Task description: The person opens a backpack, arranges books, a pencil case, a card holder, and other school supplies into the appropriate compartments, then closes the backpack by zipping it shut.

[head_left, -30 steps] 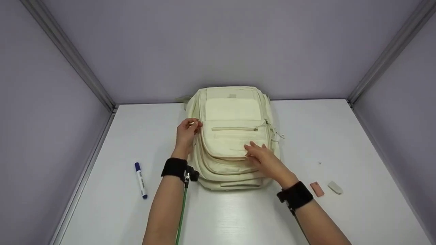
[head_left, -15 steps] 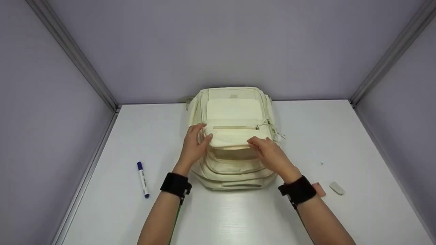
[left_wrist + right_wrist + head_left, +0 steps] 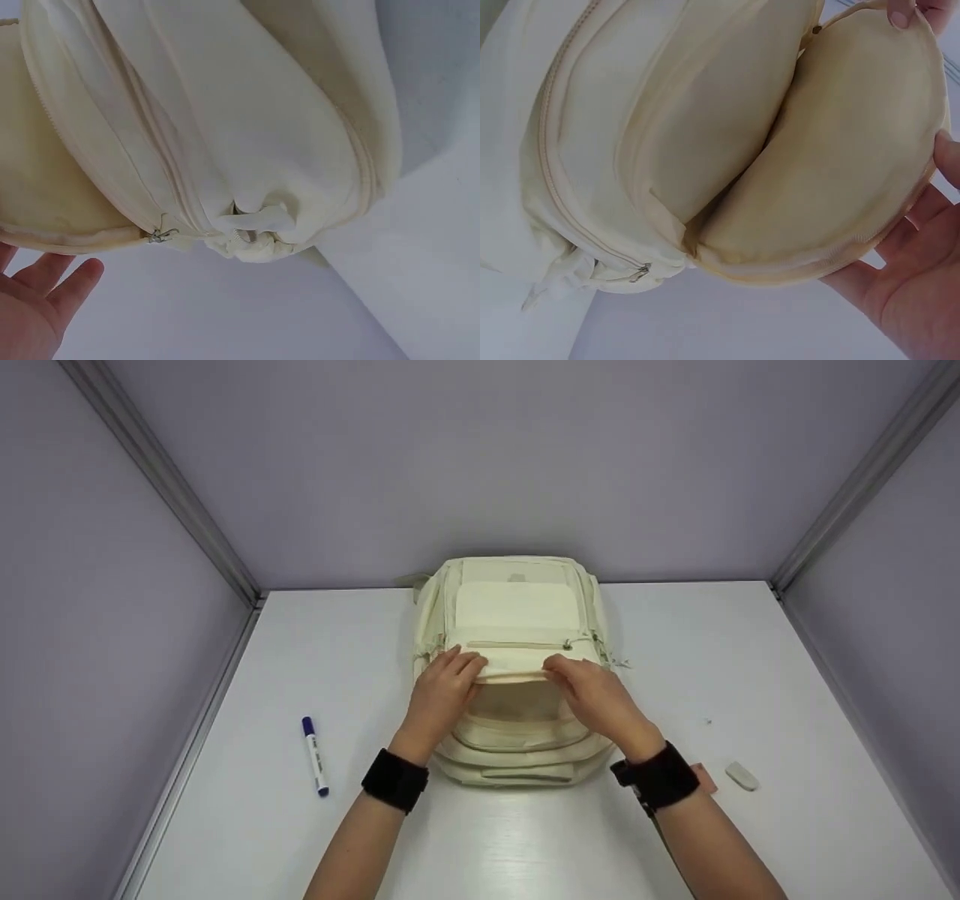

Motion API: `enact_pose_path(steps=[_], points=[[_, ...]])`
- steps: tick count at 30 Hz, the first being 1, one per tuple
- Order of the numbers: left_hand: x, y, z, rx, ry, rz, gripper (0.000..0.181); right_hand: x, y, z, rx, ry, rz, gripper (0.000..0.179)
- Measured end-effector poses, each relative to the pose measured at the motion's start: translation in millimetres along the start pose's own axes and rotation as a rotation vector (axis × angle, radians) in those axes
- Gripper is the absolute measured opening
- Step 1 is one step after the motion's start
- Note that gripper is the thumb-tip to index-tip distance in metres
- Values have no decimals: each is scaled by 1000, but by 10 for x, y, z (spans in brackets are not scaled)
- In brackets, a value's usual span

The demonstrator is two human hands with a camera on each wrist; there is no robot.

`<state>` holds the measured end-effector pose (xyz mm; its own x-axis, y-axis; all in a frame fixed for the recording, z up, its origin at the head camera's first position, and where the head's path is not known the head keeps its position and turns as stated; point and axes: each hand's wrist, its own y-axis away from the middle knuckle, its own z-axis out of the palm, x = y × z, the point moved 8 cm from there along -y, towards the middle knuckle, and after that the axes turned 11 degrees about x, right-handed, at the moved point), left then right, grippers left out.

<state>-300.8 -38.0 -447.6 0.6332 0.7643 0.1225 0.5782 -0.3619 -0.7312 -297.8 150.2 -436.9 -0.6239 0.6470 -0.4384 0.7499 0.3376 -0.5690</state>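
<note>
A cream backpack lies with its front face up. The front pocket's flap is unzipped and lifted away from the bag, and the beige lining shows inside. My left hand holds the left part of the flap's edge, its thumb on the inner side in the right wrist view. On the right part of the same edge, my right hand grips with the thumb inside and the fingers spread behind the cloth. A metal zipper pull hangs at the pocket's corner in the left wrist view.
A white marker with blue ends lies on the white table at the left. Near my right wrist are a pink eraser, partly covered by the wristband, and a small grey-white object. Grey panels enclose the table.
My right hand took the front pocket's flap and raised it, so the pocket now gapes. My left hand left the bag's left side and moved right onto the flap's edge.
</note>
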Motion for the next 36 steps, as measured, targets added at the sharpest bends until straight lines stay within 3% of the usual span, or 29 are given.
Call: enact_pose_path(steps=[3,7,15,19,23,29,36], points=[[-10,-32,-51,38,3,-13,25,-45,-8,-22,-10,-24,-13,13],[-88,-97,-109,76,31,-79,23,-12,-15,-72,-21,-106,-1,22],[-211,-149,-146,101,79,-167,21,364,-4,-140,-56,-274,121,32],[-244,-148,-143,88,102,-203,16,515,-27,-160,-70,-334,202,28],[-274,-122,-157,31,103,-231,15,610,-92,-179,-65,-322,251,22],[-467,31,-286,-14,28,-291,44,739,-260,-211,-26,-305,301,23],[-906,435,-504,-44,-131,-554,50,903,-402,-223,-36,-342,417,28]])
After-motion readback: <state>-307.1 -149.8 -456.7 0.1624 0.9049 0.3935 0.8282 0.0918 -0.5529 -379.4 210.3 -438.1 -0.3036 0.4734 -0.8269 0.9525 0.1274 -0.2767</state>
